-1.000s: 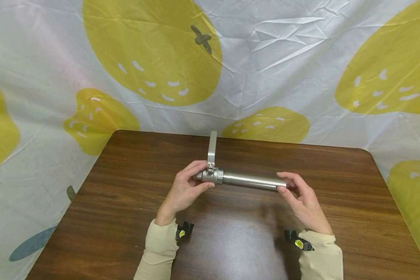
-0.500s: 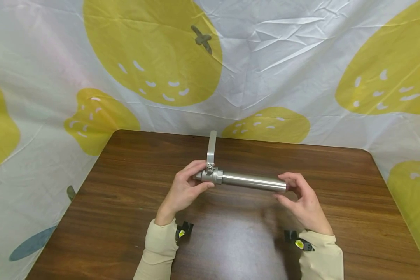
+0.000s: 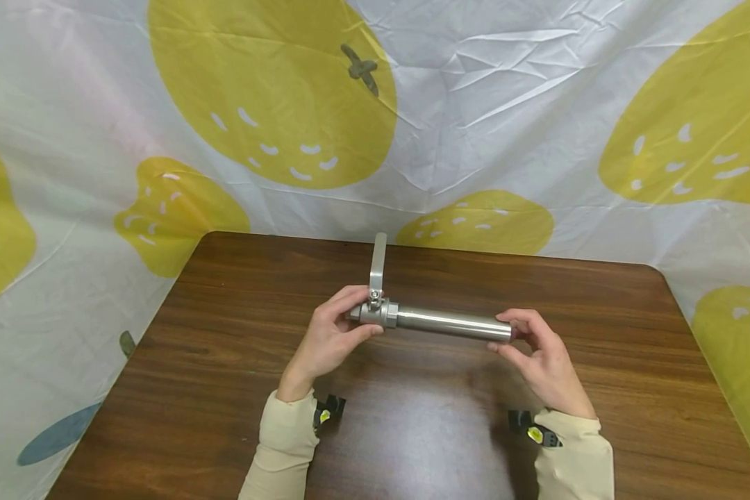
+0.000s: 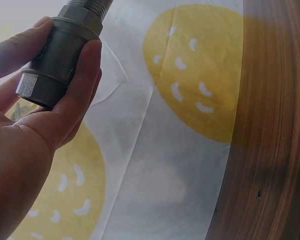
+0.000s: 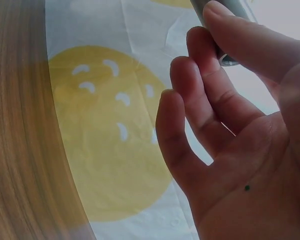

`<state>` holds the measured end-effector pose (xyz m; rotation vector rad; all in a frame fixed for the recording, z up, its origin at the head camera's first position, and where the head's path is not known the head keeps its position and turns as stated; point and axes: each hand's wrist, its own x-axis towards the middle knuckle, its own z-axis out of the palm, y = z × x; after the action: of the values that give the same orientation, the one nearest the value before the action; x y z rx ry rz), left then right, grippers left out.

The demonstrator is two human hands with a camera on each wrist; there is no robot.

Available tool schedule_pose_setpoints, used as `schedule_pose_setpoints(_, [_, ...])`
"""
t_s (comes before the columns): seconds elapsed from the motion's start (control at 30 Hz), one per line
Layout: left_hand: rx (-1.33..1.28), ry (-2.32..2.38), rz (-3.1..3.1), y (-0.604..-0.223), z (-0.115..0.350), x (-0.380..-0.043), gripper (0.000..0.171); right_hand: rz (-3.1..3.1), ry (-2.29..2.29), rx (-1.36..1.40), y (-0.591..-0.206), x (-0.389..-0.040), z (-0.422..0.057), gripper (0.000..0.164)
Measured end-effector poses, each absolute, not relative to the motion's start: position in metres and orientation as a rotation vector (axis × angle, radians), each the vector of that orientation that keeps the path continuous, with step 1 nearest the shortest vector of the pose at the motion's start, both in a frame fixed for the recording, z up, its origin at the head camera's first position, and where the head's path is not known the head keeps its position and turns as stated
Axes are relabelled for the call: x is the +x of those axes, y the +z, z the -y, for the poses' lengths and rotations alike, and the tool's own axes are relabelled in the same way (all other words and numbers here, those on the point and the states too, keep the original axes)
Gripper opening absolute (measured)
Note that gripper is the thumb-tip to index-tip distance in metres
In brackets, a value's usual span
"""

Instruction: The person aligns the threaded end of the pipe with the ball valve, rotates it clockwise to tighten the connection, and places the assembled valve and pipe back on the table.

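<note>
Metal pipe [image 3: 453, 325], raised over the surface [image 3: 256, 292] between both hands, valve [image 3: 373, 315] at one end gripped by the left hand [image 3: 328, 340], lever [image 3: 378, 267] pointing away beyond that hand, other end pinched by the right hand [image 3: 546, 361], thumb [image 3: 509, 353] lower than a second ago.

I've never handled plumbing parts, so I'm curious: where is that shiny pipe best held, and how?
Probably the free end of the pipe, from the right, thumb and fingers on opposite sides, as the right hand does. It's a straight, smooth cylinder held crosswise; its other end meets the valve, which the left hand holds.
</note>
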<state>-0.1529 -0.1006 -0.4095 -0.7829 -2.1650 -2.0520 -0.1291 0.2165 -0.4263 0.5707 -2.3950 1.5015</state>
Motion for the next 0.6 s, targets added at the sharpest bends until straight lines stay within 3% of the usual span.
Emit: schedule_pose_setpoints(0.6, [-0.785, -2.048, 2.171, -0.394, 0.100, -0.146, 0.047, 2.199, 1.546, 0.713, -0.416, -0.131, -0.210, 0.050])
